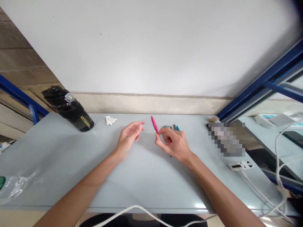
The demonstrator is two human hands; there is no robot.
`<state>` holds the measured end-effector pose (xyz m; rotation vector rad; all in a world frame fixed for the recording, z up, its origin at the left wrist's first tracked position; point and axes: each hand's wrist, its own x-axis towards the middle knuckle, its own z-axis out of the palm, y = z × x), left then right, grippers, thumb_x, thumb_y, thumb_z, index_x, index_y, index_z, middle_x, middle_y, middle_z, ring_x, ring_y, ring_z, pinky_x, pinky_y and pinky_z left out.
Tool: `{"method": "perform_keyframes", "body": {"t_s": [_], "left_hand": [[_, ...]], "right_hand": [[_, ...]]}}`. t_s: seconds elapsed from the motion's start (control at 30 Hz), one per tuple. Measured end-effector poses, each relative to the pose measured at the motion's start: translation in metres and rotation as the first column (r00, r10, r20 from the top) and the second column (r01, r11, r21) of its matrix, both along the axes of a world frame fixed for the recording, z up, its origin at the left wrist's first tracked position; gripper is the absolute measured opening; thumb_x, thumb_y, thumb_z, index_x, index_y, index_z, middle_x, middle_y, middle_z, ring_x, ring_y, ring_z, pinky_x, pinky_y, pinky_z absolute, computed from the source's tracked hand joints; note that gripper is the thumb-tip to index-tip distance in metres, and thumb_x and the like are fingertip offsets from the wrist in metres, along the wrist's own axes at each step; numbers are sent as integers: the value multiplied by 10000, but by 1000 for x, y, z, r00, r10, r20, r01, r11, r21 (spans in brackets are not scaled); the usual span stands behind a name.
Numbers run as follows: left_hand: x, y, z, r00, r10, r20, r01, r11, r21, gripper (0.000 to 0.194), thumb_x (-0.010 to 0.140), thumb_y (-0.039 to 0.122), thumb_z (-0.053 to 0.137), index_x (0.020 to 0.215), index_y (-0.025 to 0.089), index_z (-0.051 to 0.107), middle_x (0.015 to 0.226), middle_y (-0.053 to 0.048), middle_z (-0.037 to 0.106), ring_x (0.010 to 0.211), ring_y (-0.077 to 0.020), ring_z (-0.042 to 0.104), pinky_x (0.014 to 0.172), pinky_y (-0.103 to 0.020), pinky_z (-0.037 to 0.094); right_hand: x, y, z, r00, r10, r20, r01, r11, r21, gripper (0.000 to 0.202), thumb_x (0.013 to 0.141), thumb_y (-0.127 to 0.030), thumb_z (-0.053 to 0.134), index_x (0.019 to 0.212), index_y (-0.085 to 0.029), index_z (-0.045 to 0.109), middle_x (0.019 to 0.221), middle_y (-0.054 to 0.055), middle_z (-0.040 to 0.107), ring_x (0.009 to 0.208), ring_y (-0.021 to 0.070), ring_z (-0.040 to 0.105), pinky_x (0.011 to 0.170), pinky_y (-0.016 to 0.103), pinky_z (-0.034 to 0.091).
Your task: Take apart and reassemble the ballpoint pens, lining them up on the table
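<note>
A pink pen [154,123] is pinched near its lower end between the thumb and forefinger of my right hand [174,140], its other end pointing up and slightly left. Behind that hand, several dark and teal pens [176,127] lie on the grey table [142,183], partly hidden by my fingers. To the left of the pen, my left hand [130,135] is raised over the table, its thumb near the curled fingers and the forefinger stretched out; nothing shows in it.
A black bottle [71,110] stands at the back left, with crumpled white tissue [110,120] to its right. Clear plastic [14,189] lies at the left front. On the right are a blurred-out flat object [226,138], a white device [240,165] and white cables [260,197].
</note>
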<state>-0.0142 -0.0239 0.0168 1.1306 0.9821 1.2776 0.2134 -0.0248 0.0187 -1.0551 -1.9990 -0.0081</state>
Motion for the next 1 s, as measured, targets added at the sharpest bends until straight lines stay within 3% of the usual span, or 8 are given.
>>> {"method": "perform_keyframes", "body": {"t_s": [0.1,0.2,0.33,0.43,0.53,0.6,0.77,1.0], "left_hand": [[6,-5,1,995,-68,-69,72,995,63,425,985,526,753,1314,259,788,1265,-106,733,1098,-214,657,856,-277,516],[11,-10,1,991,-115,-70,122,987,107,348,982,513,763,1185,238,829,1311,-113,724,1270,-259,640,1022,-310,508],[12,-11,3,998,-65,25,61,990,125,313,988,520,752,1041,214,789,1109,-101,763,1104,-230,711,1004,-331,532],[7,-9,5,996,65,68,-74,988,134,327,978,551,749,1067,236,757,845,-27,695,740,-160,651,782,-299,549],[0,-8,9,978,209,-17,-200,956,214,367,966,579,747,1123,251,802,791,-13,636,651,-148,541,655,-276,481],[-4,-9,12,959,272,-82,-232,918,322,370,995,571,710,1169,265,826,869,-48,670,746,-184,576,719,-296,491],[-10,-10,10,903,344,-256,-132,790,598,328,1074,445,606,1310,334,804,1101,-120,716,999,-268,640,940,-397,500],[-20,-1,-5,790,471,-392,-47,685,727,229,1038,364,655,1118,428,860,1094,-96,786,1081,-315,693,1120,-525,373]], "right_hand": [[-4,-5,-5,992,97,77,-87,989,-116,205,1029,-368,598,928,-205,672,555,-68,494,482,95,419,556,251,322],[-9,-10,-7,979,184,84,-162,962,-219,230,1051,-376,573,943,-205,680,557,-70,488,491,102,433,559,257,310],[-7,-5,-1,977,197,82,-163,936,-311,296,1075,-484,604,1113,-204,695,657,-52,585,555,119,515,611,258,391],[13,2,8,987,44,154,8,947,-323,383,1045,-546,649,1222,-207,667,940,34,728,655,149,615,682,292,471],[50,2,3,957,-214,194,256,940,-225,354,1063,-519,577,1185,-204,682,1146,123,722,872,234,691,831,367,534],[77,-3,-9,879,-388,278,425,901,-88,414,1051,-535,546,1208,-182,694,1247,191,693,1139,349,656,1011,487,506],[116,-21,-47,576,-701,420,766,642,22,595,1025,-615,497,1314,-130,685,1536,312,490,1494,511,379,1129,683,364],[124,-25,-61,510,-757,408,834,552,-16,739,993,-725,437,1243,-86,714,1416,416,534,1519,578,325,1079,764,337]]}}
